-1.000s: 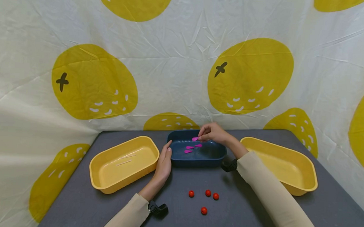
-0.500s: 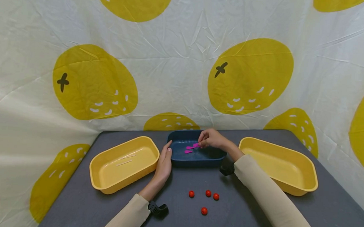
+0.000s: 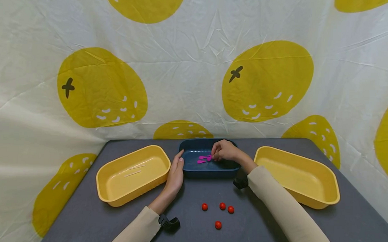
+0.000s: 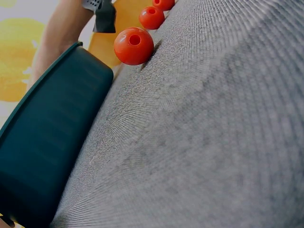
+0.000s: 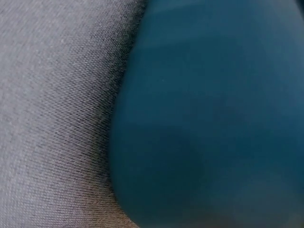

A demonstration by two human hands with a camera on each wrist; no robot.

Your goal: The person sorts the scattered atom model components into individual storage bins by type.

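one hand (image 3: 225, 150) pinches a rounded magenta piece (image 3: 209, 158).

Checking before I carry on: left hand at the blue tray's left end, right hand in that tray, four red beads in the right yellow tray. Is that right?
Not the beads: the head view shows all four on the table, in front of the blue tray, not in the right yellow tray. The left hand and right hand are as you say.
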